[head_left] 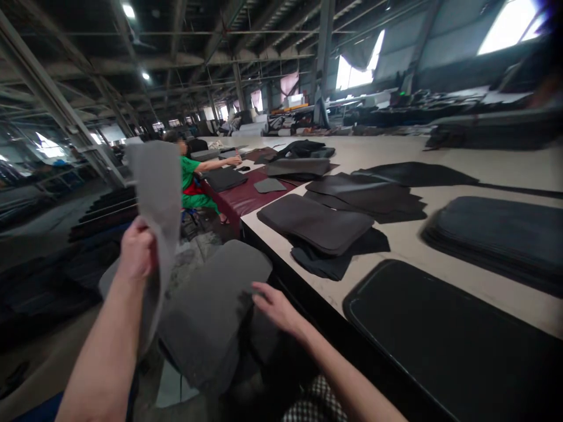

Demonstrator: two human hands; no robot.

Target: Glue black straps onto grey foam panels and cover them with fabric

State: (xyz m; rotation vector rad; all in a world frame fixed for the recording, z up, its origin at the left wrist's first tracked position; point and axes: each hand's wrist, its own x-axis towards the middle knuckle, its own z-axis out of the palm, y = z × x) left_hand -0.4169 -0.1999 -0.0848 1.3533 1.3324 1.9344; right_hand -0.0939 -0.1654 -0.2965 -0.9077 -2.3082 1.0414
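Observation:
A long grey flexible sheet with a rounded end stands upright, my left hand closed around its side edge. It bends downward past my wrist. Below and to the right, a grey mat piece with rounded corners lies in front of me, low beside the table. At its right edge is my right hand, fingers stretched out and apart, holding nothing. Whether those fingertips touch the mat piece is unclear. Part of another pale piece shows underneath.
A large pale table runs along my right. On it are a black mat, a thick dark stack and several dark pieces. Farther off, a person in green reaches over a maroon sheet.

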